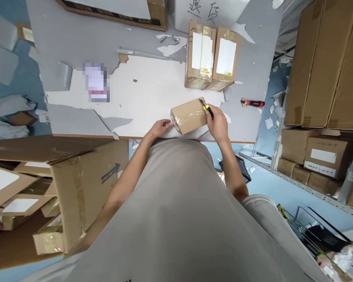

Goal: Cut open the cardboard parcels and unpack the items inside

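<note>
A small brown cardboard box (191, 115) with clear tape along it lies tilted at the table's front edge. At its left end, the fingers of my left hand (161, 127) are bent against the box and steady it. My right hand (217, 122) is closed around a black and yellow utility knife (208, 109). The knife's tip rests at the box's upper right end, on or just above the tape; contact is hard to tell. Part of the handle is hidden in my palm.
Two taped boxes with white labels (226, 56) stand behind. A red and black cutter (254, 103) lies at right. A blurred-out phone-like object (97, 82) is at left. A large open carton (91, 180) holds boxes at lower left; shelves (314, 98) with cartons line the right.
</note>
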Demonstrator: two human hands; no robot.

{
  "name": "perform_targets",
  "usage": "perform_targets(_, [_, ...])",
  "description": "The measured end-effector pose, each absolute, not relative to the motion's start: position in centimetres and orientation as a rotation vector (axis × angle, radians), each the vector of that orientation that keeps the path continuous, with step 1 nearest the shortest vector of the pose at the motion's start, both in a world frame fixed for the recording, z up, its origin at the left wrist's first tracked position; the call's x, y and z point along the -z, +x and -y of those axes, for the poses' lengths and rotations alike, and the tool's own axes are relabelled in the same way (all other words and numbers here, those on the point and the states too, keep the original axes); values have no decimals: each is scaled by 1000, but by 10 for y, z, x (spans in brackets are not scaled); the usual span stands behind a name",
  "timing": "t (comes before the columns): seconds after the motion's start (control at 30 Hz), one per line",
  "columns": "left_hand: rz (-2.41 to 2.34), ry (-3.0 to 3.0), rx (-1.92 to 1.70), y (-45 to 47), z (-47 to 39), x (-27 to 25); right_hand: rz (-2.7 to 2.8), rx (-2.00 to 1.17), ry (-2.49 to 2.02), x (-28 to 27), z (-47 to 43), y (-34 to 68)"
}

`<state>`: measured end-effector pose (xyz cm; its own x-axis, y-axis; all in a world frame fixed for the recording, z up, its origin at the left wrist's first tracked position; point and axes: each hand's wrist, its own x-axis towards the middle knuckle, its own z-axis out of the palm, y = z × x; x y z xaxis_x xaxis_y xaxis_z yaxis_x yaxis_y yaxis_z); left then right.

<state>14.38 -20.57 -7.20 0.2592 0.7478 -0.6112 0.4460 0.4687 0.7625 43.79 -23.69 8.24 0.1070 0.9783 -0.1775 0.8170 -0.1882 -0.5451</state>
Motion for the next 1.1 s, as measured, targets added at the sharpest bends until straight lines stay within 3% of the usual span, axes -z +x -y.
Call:
perform_targets(0.23, [-1390,1265,-726,132,194,22,1889,-673,-2213,-88,237,420])
perform_targets(0.5, [-1349,1370,-633,150,173,-26,1949,-659,-2271,-123,241,409])
perform_targets(0.8, [-1365,1363,-604,149,171,-34,2182,-1125,-2152,-152,260,341])
perform_targets(1.1, [-1390,1329,-602,151,175,-36,2322,-1066,-2330,-163,247,312])
